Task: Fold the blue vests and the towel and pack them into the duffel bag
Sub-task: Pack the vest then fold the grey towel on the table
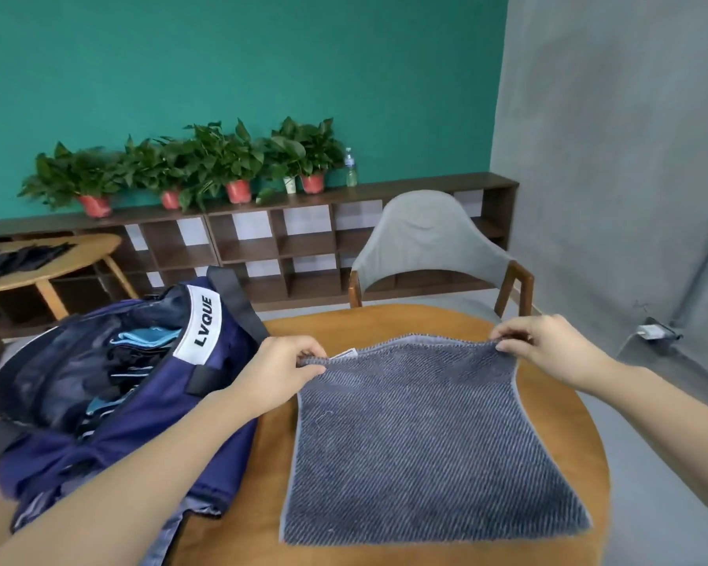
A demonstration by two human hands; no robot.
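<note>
towel (426, 435) flat on surface (238, 520), below your hands | left hand (279, 371), right hand (548, 347) each pinch a far corner | draw both corners evenly toward you, edges matched | duffel bag (111, 386) open, left of left hand

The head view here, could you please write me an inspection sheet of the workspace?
Surface: round wooden table, bare wood visible at its far edge.
Job's things: grey towel lies flat on the table; navy duffel bag lies open to its left, blue vests showing inside.
Clutter: nothing seen on this table.
Grippers: left hand pinches the towel's far left corner; right hand pinches its far right corner.
Cables: white charger plugged in at the grey wall, cord trailing down.
Surroundings: grey chair, potted plants and a bottle on a low shelf, second table with dark cloth.
</note>
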